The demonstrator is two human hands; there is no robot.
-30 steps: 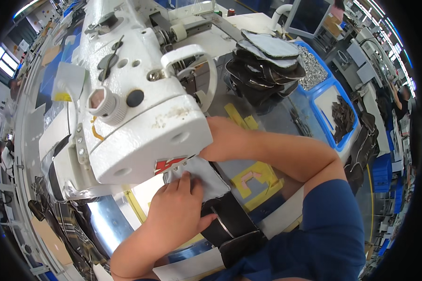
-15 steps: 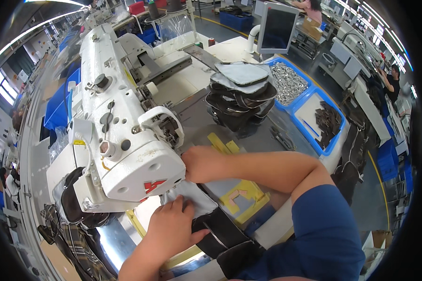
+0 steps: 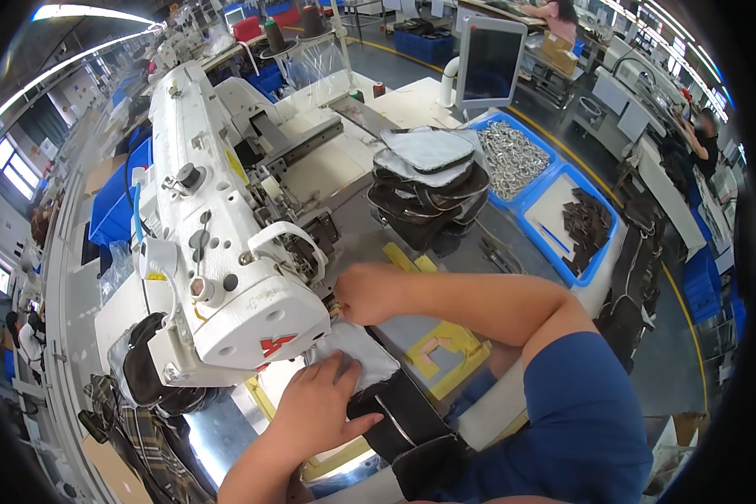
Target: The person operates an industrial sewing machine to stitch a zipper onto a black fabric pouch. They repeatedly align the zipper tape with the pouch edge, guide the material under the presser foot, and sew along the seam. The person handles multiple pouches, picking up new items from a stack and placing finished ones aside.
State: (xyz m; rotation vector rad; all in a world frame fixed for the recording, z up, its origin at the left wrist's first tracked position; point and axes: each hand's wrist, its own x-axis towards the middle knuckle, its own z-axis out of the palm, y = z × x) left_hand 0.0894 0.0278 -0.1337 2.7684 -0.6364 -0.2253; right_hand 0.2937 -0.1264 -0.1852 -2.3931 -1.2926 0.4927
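A large white sewing machine (image 3: 244, 294) stands before me, its head just left of my hands. My left hand (image 3: 323, 407) lies flat with fingers spread, pressing a light grey fabric panel (image 3: 365, 363) beneath the machine's head. Joined to or lying against that panel is a black fabric strip (image 3: 399, 407) with a pale zipper line, reaching toward my lap. My right hand (image 3: 368, 294) is closed beside the needle area, fingers bent inward. Something small shows at its fingertips, too small to name. The machine head hides the needle and the panel's far edge.
A stack of dark pouches (image 3: 428, 181) with grey linings stands beyond my right hand. Blue trays hold metal rings (image 3: 512, 160) and brown strips (image 3: 586, 223). Yellow-taped template (image 3: 445, 357) lies right of the panel. A monitor (image 3: 491, 63) and thread cones (image 3: 312, 23) stand farther back.
My right hand has drawn slightly away from the machine head, showing more of its fingertips. My left hand stays on the panel. The whole view has shifted a little.
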